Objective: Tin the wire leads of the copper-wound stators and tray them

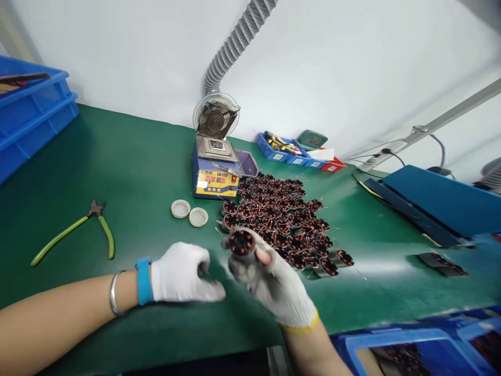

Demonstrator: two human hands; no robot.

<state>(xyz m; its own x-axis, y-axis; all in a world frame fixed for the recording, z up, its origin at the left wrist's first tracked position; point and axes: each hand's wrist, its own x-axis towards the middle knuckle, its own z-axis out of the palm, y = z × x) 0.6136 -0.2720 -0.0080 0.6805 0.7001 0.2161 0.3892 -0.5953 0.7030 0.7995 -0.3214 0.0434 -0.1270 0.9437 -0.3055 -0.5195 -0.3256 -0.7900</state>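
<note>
My right hand [274, 279], in a white knit glove, is closed around a round copper-wound motor stator [241, 243] held up over the green mat. My left hand [183, 272], also gloved, sits just left of it with fingers curled and pinched; what they hold is blurred. Behind the hands lies a heap of several similar copper-wound stators [287, 219].
A blue and yellow solder pot [214, 169] with a fume hose stands at the back. Two white caps [190, 212] and green-handled cutters [78, 230] lie left. Blue bins [29, 112] sit far left, small parts trays [297, 151] at the back, a blue crate [410, 350] near right.
</note>
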